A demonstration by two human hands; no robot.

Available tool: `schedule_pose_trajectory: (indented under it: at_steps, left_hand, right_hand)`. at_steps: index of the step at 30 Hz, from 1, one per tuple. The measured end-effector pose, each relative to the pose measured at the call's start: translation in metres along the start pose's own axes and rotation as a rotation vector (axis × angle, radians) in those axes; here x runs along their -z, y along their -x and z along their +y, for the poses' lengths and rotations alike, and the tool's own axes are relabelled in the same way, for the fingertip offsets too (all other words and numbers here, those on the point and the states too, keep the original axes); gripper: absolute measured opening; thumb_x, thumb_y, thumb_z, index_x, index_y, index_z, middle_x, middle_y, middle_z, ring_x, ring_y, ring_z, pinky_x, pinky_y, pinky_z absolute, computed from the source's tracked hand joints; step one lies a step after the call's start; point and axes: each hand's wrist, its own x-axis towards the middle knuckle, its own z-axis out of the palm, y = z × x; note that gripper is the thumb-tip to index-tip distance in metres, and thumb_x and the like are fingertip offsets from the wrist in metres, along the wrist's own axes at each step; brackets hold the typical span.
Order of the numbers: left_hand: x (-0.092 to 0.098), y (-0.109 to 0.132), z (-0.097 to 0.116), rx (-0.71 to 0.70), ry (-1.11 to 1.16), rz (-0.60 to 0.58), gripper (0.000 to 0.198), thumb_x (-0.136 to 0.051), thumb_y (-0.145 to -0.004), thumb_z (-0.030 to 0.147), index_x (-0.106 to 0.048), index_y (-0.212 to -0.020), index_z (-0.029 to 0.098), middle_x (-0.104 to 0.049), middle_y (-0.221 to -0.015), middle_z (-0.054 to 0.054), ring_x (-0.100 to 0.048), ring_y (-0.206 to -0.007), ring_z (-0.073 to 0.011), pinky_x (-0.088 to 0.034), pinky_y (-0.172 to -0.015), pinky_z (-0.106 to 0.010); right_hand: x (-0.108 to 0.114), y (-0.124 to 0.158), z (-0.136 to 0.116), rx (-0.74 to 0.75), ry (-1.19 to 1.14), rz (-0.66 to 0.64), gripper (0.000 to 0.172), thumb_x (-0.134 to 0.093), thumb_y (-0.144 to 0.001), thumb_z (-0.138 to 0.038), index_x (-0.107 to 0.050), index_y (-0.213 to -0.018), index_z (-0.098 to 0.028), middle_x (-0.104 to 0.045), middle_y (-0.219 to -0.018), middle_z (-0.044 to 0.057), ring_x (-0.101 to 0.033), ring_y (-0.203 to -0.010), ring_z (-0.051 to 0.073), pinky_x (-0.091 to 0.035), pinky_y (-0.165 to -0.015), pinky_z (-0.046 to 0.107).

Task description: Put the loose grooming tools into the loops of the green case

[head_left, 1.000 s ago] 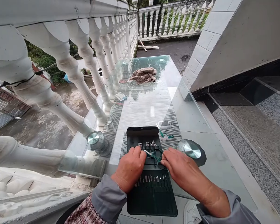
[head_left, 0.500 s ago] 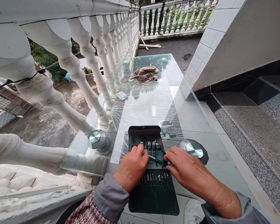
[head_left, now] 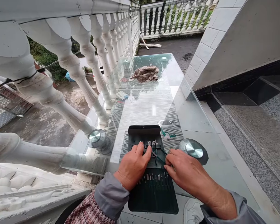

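You see a glossy glass table point(head_left: 151, 102), a matt dark case point(head_left: 152, 194) of shiny metal tools point(head_left: 155, 178), polished metal caps point(head_left: 194, 149), a rough cloth point(head_left: 145, 73), and smooth painted balusters point(head_left: 77, 67).

home balcony — white balustrade point(head_left: 88, 62) | glass table point(head_left: 149, 102) | tiled wall point(head_left: 207, 37)

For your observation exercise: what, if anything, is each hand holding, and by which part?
The right hand pinches small green-handled scissors by the handle loops. The left hand holds nothing, pressing the open dark tool case.
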Motion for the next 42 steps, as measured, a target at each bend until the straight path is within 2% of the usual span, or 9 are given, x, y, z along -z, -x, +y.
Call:
schedule_pose_trajectory:
  at_steps: [5, 10, 13, 16, 19, 22, 25, 36, 42]
  left_hand:
    - [-0.004, 0.0, 0.0, -0.096, 0.028, 0.134, 0.029, -0.036, -0.09, 0.013, -0.051, -0.114, 0.011, -0.051, -0.123, -0.023, -0.056, -0.105, -0.0243, -0.052, -0.077, -0.032]
    - [-0.005, -0.001, 0.002, -0.147, 0.043, 0.247, 0.028, -0.038, -0.09, 0.013, -0.052, -0.113, 0.009, -0.05, -0.126, -0.023, -0.051, -0.115, -0.0265, -0.05, -0.086, -0.036]
    - [-0.006, -0.001, 0.001, -0.185, 0.048, 0.225, 0.027, -0.035, -0.09, 0.013, -0.056, -0.107, 0.008, -0.053, -0.124, -0.021, -0.051, -0.114, -0.0253, -0.051, -0.084, -0.035]
    - [-0.005, -0.001, -0.002, -0.187, 0.061, 0.22, 0.027, -0.034, -0.09, 0.012, -0.059, -0.099, 0.008, -0.059, -0.113, -0.018, -0.055, -0.105, -0.0227, -0.052, -0.081, -0.033]
    - [-0.002, -0.002, -0.006, -0.114, 0.109, 0.19, 0.025, -0.036, -0.091, 0.016, -0.061, -0.096, 0.011, -0.062, -0.104, -0.013, -0.056, -0.095, -0.0192, -0.051, -0.081, -0.032]
    - [0.001, -0.001, -0.008, -0.028, 0.164, 0.151, 0.025, -0.037, -0.092, 0.021, -0.061, -0.095, 0.016, -0.061, -0.101, -0.01, -0.055, -0.091, -0.017, -0.051, -0.078, -0.03]
    - [0.001, 0.0, -0.007, 0.01, 0.181, 0.116, 0.023, -0.039, -0.091, 0.021, -0.061, -0.093, 0.018, -0.06, -0.098, -0.008, -0.053, -0.089, -0.0167, -0.05, -0.074, -0.028]
    - [0.004, 0.002, -0.007, 0.044, 0.188, 0.028, 0.016, -0.045, -0.089, 0.021, -0.061, -0.091, 0.02, -0.059, -0.094, -0.005, -0.052, -0.083, -0.0169, -0.047, -0.066, -0.026]
    - [0.002, 0.005, -0.006, 0.061, 0.161, 0.011, 0.018, -0.046, -0.089, 0.022, -0.057, -0.102, 0.017, -0.059, -0.098, -0.007, -0.053, -0.084, -0.0168, -0.049, -0.067, -0.026]
  right_hand:
    - [-0.003, -0.001, -0.002, -0.019, 0.034, 0.092, 0.016, -0.049, -0.077, -0.015, -0.05, -0.061, -0.02, -0.052, -0.068, 0.002, -0.048, -0.068, 0.017, -0.029, -0.058, 0.029]
    - [-0.004, -0.001, -0.009, 0.057, 0.042, 0.201, 0.015, -0.049, -0.077, -0.014, -0.051, -0.063, -0.019, -0.052, -0.069, 0.004, -0.047, -0.07, 0.018, -0.03, -0.061, 0.03]
    - [-0.003, 0.0, -0.016, 0.083, -0.08, 0.2, 0.016, -0.05, -0.076, -0.014, -0.049, -0.061, -0.019, -0.052, -0.067, 0.003, -0.046, -0.068, 0.016, -0.032, -0.06, 0.029]
    - [0.001, 0.001, -0.02, 0.097, -0.226, 0.203, 0.016, -0.047, -0.08, -0.014, -0.05, -0.065, -0.019, -0.052, -0.068, 0.002, -0.047, -0.066, 0.014, -0.036, -0.06, 0.028]
    - [0.006, 0.001, -0.018, 0.181, -0.354, 0.278, 0.01, -0.045, -0.086, -0.017, -0.055, -0.084, -0.018, -0.058, -0.08, 0.004, -0.051, -0.076, 0.016, -0.042, -0.068, 0.03]
    - [0.008, 0.003, -0.016, 0.33, -0.408, 0.324, 0.015, -0.049, -0.087, -0.022, -0.057, -0.099, -0.018, -0.06, -0.09, 0.007, -0.054, -0.084, 0.017, -0.046, -0.073, 0.032]
    - [0.006, 0.006, -0.016, 0.407, -0.363, 0.352, 0.016, -0.047, -0.086, -0.018, -0.059, -0.097, -0.019, -0.061, -0.085, 0.007, -0.055, -0.077, 0.016, -0.047, -0.067, 0.031]
    - [0.003, 0.006, -0.012, 0.445, -0.375, 0.404, 0.017, -0.048, -0.085, -0.012, -0.062, -0.092, -0.019, -0.06, -0.078, 0.005, -0.053, -0.071, 0.014, -0.043, -0.062, 0.029]
    - [0.002, 0.006, -0.016, 0.492, -0.358, 0.393, 0.014, -0.048, -0.085, -0.012, -0.061, -0.085, -0.017, -0.057, -0.07, 0.004, -0.048, -0.065, 0.013, -0.038, -0.058, 0.027]
